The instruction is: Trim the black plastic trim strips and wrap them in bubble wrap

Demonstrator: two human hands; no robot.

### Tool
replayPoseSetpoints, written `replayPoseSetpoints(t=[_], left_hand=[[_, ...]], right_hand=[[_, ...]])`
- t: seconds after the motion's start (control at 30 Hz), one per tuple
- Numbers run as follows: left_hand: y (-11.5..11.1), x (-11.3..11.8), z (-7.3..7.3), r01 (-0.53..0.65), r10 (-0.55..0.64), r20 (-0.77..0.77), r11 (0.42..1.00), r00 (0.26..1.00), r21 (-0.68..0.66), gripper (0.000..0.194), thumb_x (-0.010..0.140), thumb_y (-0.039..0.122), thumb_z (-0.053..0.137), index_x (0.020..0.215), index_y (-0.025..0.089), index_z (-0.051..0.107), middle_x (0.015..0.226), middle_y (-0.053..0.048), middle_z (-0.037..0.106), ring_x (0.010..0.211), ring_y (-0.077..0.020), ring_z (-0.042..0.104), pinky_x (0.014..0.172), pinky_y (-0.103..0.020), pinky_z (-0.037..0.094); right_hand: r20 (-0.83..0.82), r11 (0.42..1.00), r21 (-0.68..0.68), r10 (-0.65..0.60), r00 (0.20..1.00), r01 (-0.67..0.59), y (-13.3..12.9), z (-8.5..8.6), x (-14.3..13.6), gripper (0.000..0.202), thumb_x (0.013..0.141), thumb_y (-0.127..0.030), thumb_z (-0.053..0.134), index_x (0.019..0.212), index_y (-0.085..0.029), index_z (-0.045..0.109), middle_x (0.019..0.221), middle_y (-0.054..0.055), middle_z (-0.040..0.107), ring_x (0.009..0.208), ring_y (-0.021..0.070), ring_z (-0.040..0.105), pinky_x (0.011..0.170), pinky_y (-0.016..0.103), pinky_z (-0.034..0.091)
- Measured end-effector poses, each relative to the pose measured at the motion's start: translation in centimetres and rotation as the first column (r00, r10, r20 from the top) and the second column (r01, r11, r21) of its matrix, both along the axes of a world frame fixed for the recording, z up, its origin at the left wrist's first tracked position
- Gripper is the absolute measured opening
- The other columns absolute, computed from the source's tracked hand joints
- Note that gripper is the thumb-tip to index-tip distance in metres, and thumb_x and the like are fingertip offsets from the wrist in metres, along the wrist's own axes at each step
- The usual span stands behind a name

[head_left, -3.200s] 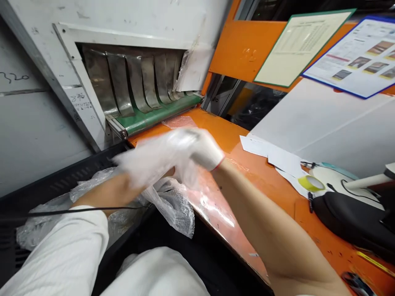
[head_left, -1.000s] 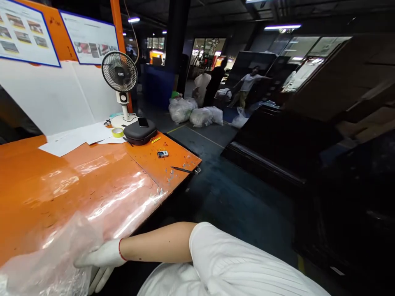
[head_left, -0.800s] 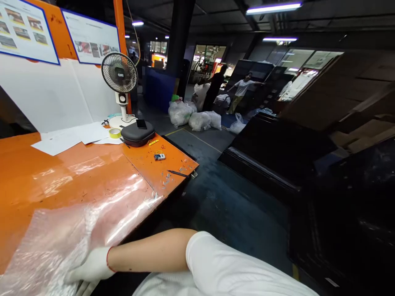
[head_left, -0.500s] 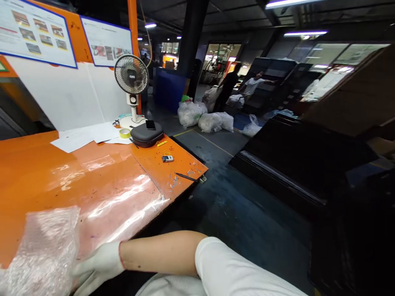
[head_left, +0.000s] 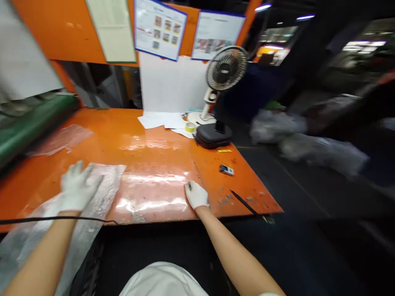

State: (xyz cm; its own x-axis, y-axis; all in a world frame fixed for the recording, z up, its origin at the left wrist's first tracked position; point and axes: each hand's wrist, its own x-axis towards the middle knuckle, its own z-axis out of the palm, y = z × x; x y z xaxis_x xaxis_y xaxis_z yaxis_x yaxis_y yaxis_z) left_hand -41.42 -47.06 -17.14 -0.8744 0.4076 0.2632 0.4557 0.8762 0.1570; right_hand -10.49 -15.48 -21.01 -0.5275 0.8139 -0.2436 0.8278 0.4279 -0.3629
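Observation:
My left hand [head_left: 77, 187], in a white glove, lies with spread fingers on a crumpled sheet of clear bubble wrap [head_left: 106, 185]. The wrap hangs over the front edge of the orange table [head_left: 166, 154]. My right hand [head_left: 196, 195], gloved too, rests on the table near its front edge, with its fingers curled in. Whether anything small is inside those fingers is hidden. A black pen-like tool [head_left: 245, 202] lies to the right of it, and a small white and dark device [head_left: 226, 169] is farther back.
Toward the back right stand a fan [head_left: 226, 70], a black case [head_left: 212, 135] with a phone on it, and yellow tape [head_left: 189, 127] beside papers [head_left: 162, 120]. A green roller or belt [head_left: 37, 121] borders the left. Plastic bags [head_left: 277, 126] sit on the floor.
The view has swung left, bringing both hands into sight. My right hand has left the bubble wrap and is on the table; my left hand is on the wrap.

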Motion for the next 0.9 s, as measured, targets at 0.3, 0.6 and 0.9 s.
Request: replayPoseSetpoints(t=[0.3, 0.6, 0.9], left_hand=[[1.8, -2.3, -7.1, -0.139, 0.155, 0.173, 0.985, 0.973, -0.101, 0.040, 0.104, 0.037, 0.055, 0.128, 0.016, 0.079, 0.141, -0.018, 0.071, 0.135, -0.0340, 0.061, 0.118, -0.043, 0.045], [1.6, -3.7, -8.9, -0.241, 0.246, 0.185, 0.969, 0.951, -0.048, 0.047, 0.104, 0.050, 0.072, 0.139, 0.018, 0.068, 0.145, -0.014, 0.064, 0.129, -0.0315, 0.065, 0.111, -0.053, 0.056], [2.3, -4.1, -8.0, -0.239, 0.246, 0.179, 0.969, 0.953, -0.061, 0.036, 0.108, 0.035, 0.050, 0.118, 0.015, 0.078, 0.125, -0.019, 0.072, 0.123, -0.0343, 0.064, 0.108, -0.049, 0.049]], right_hand=[[0.170, 0.998, 0.014, 0.065, 0.983, -0.068, 0.9, -3.8, 0.2, 0.051, 0.112, -0.052, 0.031, 0.118, -0.025, 0.075, 0.120, 0.015, 0.081, 0.102, 0.0319, 0.079, 0.077, 0.036, 0.051], [0.212, 1.000, -0.004, 0.024, 0.977, -0.023, 1.4, -4.2, 0.0, 0.059, 0.108, -0.064, 0.028, 0.121, -0.031, 0.075, 0.124, 0.017, 0.080, 0.102, 0.0366, 0.080, 0.081, 0.043, 0.057], [0.174, 1.000, 0.003, 0.026, 0.984, -0.027, 0.7, -3.4, 0.0, 0.055, 0.108, -0.059, 0.033, 0.119, -0.027, 0.076, 0.121, 0.019, 0.081, 0.103, 0.0378, 0.079, 0.082, 0.043, 0.057]])
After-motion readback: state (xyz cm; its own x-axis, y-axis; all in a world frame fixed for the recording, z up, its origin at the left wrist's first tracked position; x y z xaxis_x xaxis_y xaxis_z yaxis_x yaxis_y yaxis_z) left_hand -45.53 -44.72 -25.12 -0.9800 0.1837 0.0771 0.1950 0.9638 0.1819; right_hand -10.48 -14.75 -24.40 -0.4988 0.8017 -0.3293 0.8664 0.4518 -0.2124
